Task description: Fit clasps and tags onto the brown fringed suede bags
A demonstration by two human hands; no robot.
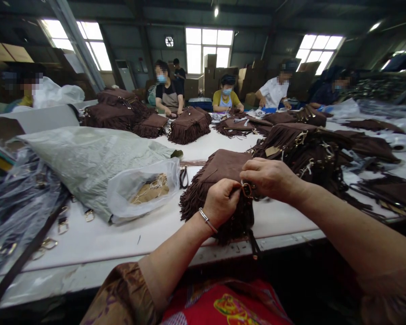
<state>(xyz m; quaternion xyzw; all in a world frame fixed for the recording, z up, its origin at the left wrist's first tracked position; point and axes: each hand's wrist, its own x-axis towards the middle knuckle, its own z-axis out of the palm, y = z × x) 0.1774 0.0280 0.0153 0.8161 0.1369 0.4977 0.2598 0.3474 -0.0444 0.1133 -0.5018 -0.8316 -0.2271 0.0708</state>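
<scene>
A brown fringed suede bag point(214, 174) lies on the white table point(122, 239) right in front of me. My left hand point(222, 201), with a silver bangle on the wrist, is closed on the near edge of the bag. My right hand point(269, 178) is curled over a small gold metal clasp point(246, 190) at the bag's corner, its fingers pinched on it. A dark strap point(253, 243) hangs from the bag over the table's front edge.
A clear plastic bag of cords point(145, 189) and a large grey sack point(88, 158) lie to the left. Straps with gold buckles point(47, 243) lie at far left. Piles of brown fringed bags point(311, 149) fill the right and far side. Several masked people sit across the table.
</scene>
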